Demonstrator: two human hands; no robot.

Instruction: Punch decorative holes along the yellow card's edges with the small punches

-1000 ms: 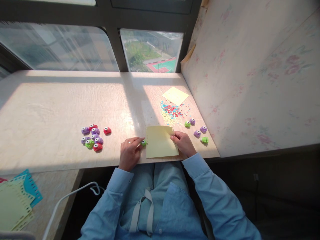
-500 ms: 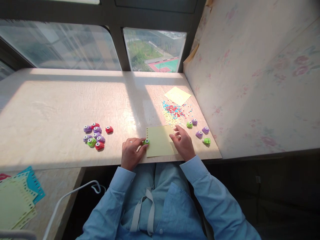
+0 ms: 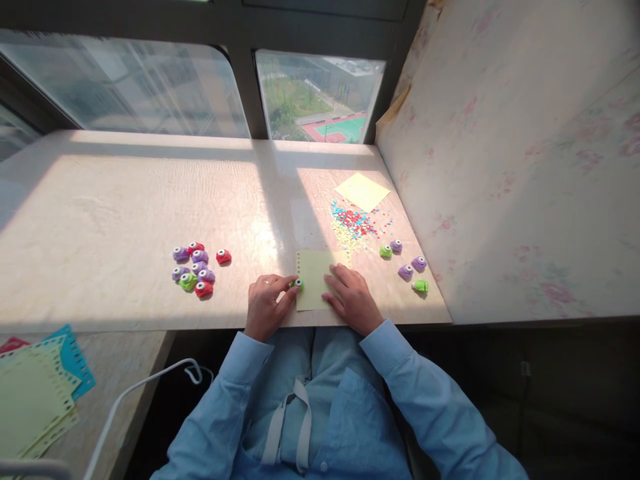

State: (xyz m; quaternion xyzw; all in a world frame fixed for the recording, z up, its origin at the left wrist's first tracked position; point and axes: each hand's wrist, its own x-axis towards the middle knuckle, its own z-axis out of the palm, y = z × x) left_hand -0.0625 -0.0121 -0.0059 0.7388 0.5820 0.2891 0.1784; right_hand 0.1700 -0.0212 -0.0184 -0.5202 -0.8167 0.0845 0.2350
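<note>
A pale yellow sheet of paper [image 3: 311,293] lies near the table's front edge, with a row of small holes along its left side. My left hand [image 3: 269,301] pinches a small green craft punch [image 3: 299,284] at that left edge, its thumb and index finger closed around it. On the sheet's right part rests my right hand [image 3: 354,300], fingers stretched out and lying flat, holding nothing. More holes show at the sheet's upper right, just above my right fingers.
Several purple, red and green punches [image 3: 199,257] sit to the left. Others, including a green one [image 3: 421,286], lie right, by the flowered wall [image 3: 520,200]. Coloured confetti [image 3: 353,223] spreads beyond the sheet, near a yellow paper [image 3: 363,191]. Punched papers [image 3: 35,393] and a white cable [image 3: 130,393] are lower left.
My right hand has moved left from the sheet's right edge and now lies flat on it. My left hand keeps the green punch at the left edge. The view has shifted slightly.
</note>
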